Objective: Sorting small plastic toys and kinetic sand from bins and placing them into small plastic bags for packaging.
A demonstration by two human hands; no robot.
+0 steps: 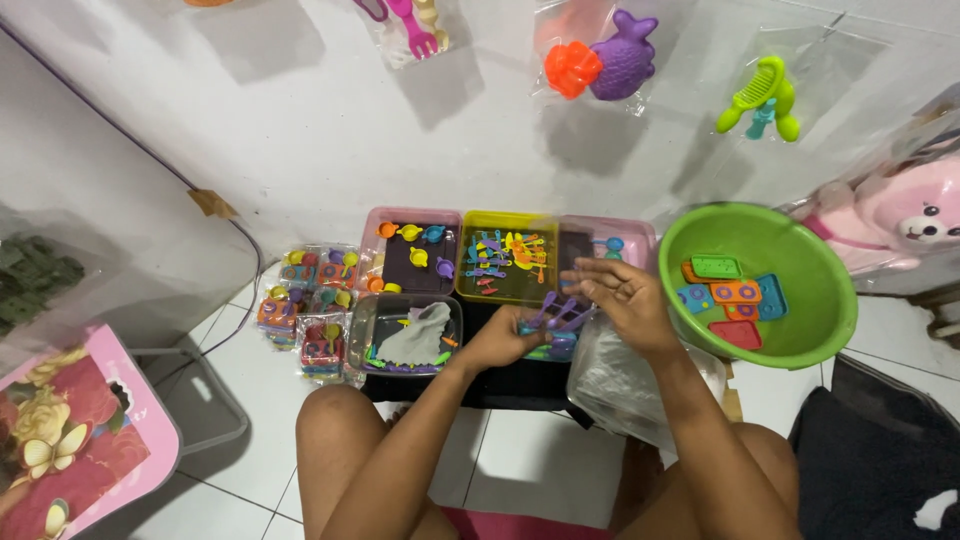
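Note:
My left hand (505,340) grips a clear plastic bag (553,335) that holds small purple toy utensils. My right hand (620,295) sits just right of it, fingers bent over the bag's top and pinching it. Both hands hover over a dark surface in front of three shallow trays: a pink tray (372,230) with tiny cups, a yellow tray (468,290) with mixed small utensils, and a second pink tray (645,240) partly hidden behind my right hand. A clear box (362,330) with grey material lies left of my left hand.
A green basin (800,340) with flat coloured toy pieces stands at the right. Packed toy sets (305,315) lie on the floor at the left. A stack of clear bags (610,385) rests under my right forearm. Bagged toys hang on the white wall; a pink plush (915,215) sits far right.

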